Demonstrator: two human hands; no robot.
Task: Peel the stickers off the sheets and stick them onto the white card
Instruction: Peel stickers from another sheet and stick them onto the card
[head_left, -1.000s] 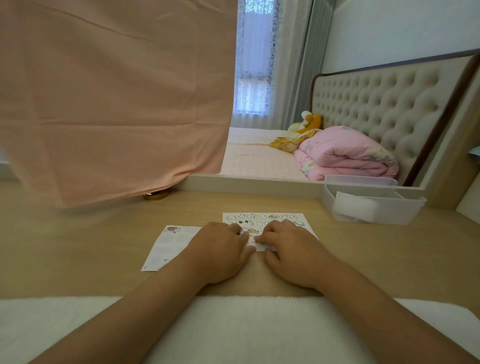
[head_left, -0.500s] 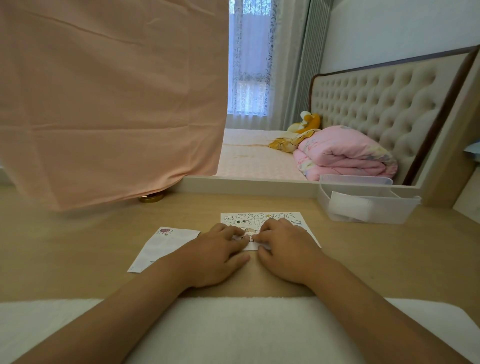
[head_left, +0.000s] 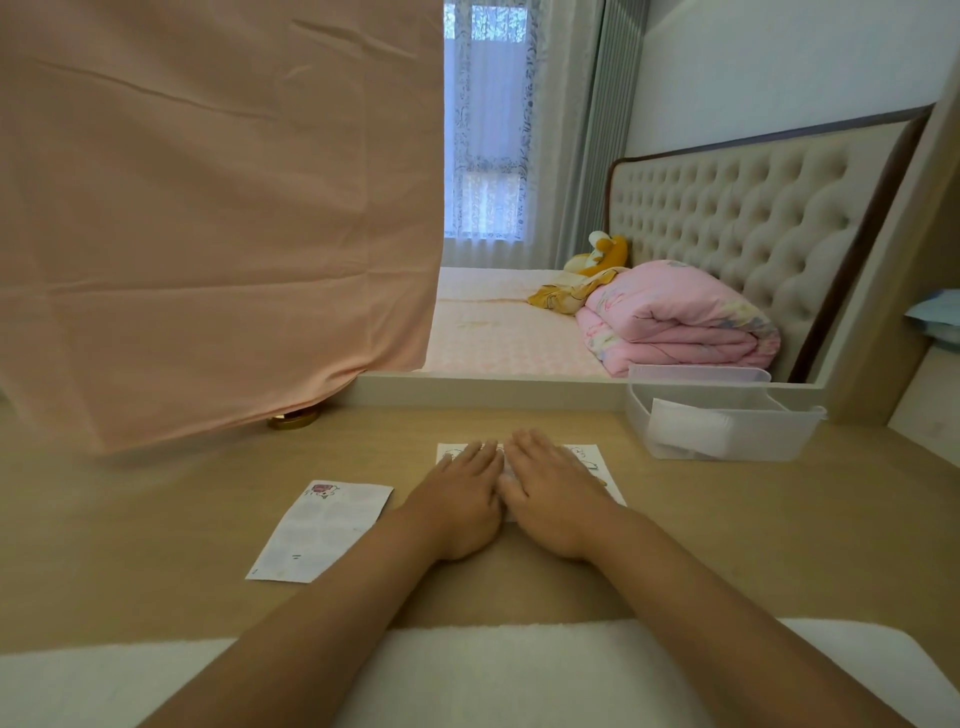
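Our left hand (head_left: 457, 501) and right hand (head_left: 556, 493) lay palm-down, side by side and touching, on the sticker sheet (head_left: 597, 465). The fingers were straight, close together and pointing away from us, and neither hand gripped anything. Both forearms reached forward over the white cloth pad (head_left: 519, 670) at the desk's (head_left: 156, 519) near edge. The sheet lay flat on the desk under them, only its far corners and right edge showing. The white card (head_left: 322, 535) lay just left of our left wrist, apart from the sheet, with one pink sticker (head_left: 321, 490) at its far left corner. Half a second earlier our fingers had been curled, tips working at the sheet; now they stretched flat over it.
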